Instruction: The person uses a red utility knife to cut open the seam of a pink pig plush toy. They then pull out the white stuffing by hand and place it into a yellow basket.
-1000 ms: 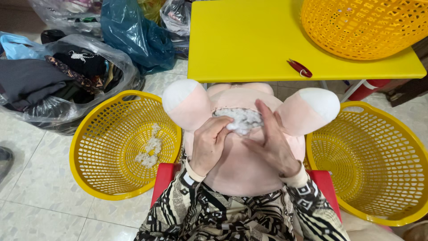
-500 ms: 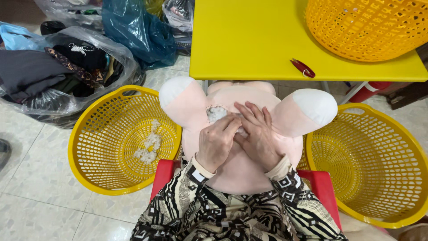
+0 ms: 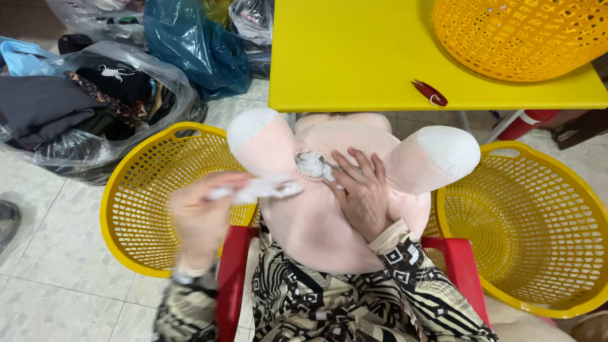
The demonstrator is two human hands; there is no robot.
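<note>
A pink plush toy (image 3: 316, 215) with white-tipped legs lies on my lap, a small opening showing white stuffing (image 3: 311, 163). My right hand (image 3: 360, 193) lies flat on the toy just right of that opening, fingers spread. My left hand (image 3: 202, 212), blurred with motion, holds a tuft of white stuffing (image 3: 259, 189) out to the left, over the rim of the yellow basket (image 3: 136, 253) beside my red chair (image 3: 231, 278).
A second yellow basket (image 3: 538, 234) stands on the floor at my right. The yellow table (image 3: 354, 57) ahead carries a third yellow basket (image 3: 519, 35) and small red snips (image 3: 429, 92). Plastic bags of clothes (image 3: 88, 101) lie on the tiled floor at left.
My left hand has pulled a tuft of stuffing out of the toy and swung it left toward the left basket. My right hand stays pressed on the toy.
</note>
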